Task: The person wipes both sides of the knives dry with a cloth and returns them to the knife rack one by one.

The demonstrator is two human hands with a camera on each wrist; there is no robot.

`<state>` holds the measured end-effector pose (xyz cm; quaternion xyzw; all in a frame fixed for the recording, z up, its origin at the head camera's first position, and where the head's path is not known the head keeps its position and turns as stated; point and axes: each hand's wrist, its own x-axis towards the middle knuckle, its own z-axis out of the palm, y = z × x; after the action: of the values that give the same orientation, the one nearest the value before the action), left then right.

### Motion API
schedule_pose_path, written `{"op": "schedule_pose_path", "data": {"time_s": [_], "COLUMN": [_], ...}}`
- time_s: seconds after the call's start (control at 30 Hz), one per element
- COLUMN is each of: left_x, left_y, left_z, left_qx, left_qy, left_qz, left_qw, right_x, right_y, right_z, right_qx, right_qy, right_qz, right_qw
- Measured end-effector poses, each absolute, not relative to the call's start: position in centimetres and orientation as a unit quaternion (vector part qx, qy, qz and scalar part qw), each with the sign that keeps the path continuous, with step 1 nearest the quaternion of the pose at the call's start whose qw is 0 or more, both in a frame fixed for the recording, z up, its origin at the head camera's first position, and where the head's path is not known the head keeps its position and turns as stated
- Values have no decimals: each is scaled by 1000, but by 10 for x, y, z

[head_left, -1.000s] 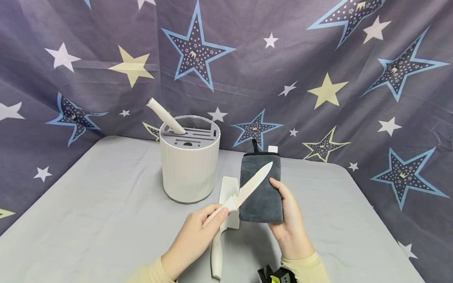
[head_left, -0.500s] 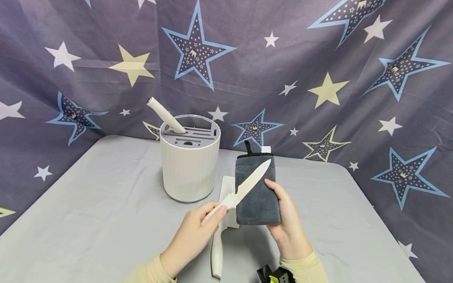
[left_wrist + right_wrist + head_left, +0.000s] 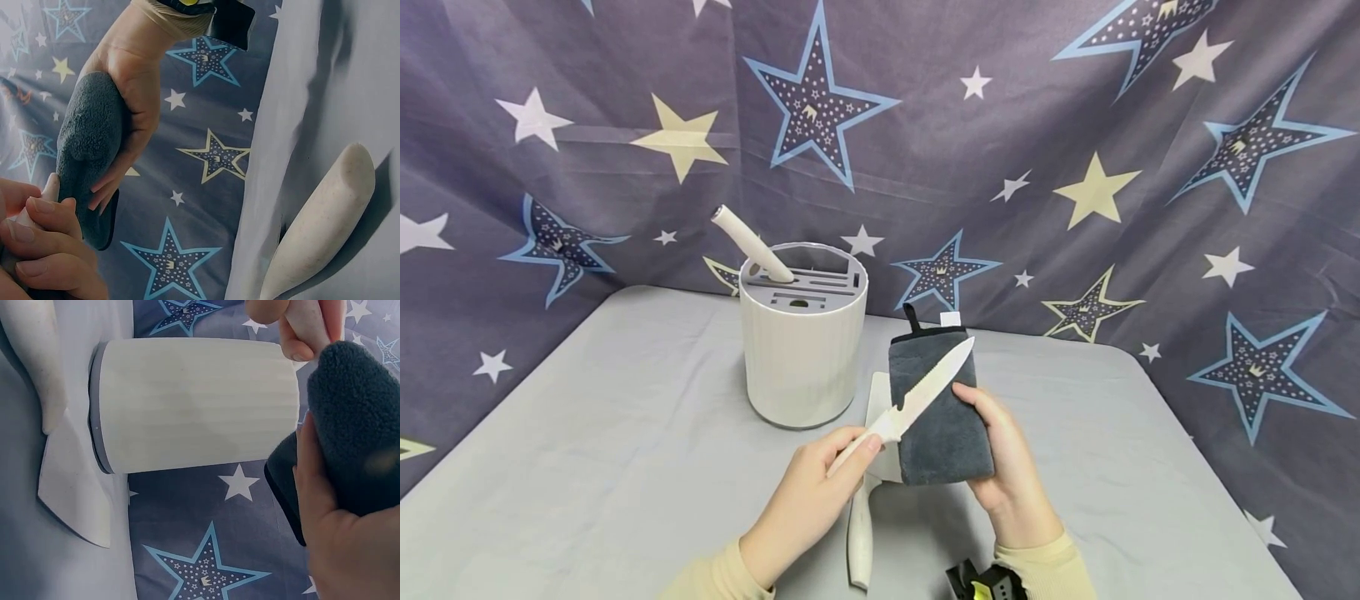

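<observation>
My left hand [image 3: 812, 487] grips the white handle of a knife [image 3: 934, 383] with a partly serrated blade, its tip pointing up and to the right. Behind the blade, my right hand [image 3: 1011, 467] holds a dark grey cleaning cloth pad [image 3: 943, 442] with a black loop and a white tag. The blade overlaps the pad in the head view. In the left wrist view the fingers [image 3: 47, 234] curl round the knife handle, close to the fuzzy pad [image 3: 90, 125]. The right wrist view shows the right thumb and palm wrapped round the pad [image 3: 356, 425].
Below the hands a white cleaver [image 3: 860, 533] lies on the grey-covered table [image 3: 587, 467], its blade partly hidden by the pad. Behind it stands a round white knife block [image 3: 801, 358] with one handle [image 3: 752, 246] sticking out of its slots. A star-patterned curtain [image 3: 910, 167] hangs behind.
The right hand has shifted the pad left and tilted its top leftward behind the blade. The left hand and the knife have stayed almost still.
</observation>
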<state>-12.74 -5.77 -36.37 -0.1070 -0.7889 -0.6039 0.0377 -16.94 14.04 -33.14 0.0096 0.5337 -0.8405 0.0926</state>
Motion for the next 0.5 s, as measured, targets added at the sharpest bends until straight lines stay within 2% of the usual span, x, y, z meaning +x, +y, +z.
{"op": "schedule_pose_path", "data": {"time_s": [0.5], "left_x": [-128], "left_y": [-58], "left_z": [-367], "left_qx": [-121], "left_qy": [-793], "left_qz": [-594], "left_qw": [58], "right_x": [-170], "right_y": [143], "right_z": [-331], "right_qx": [5], "right_qy": [566], "right_qz": [-819], "right_qw": [94]}}
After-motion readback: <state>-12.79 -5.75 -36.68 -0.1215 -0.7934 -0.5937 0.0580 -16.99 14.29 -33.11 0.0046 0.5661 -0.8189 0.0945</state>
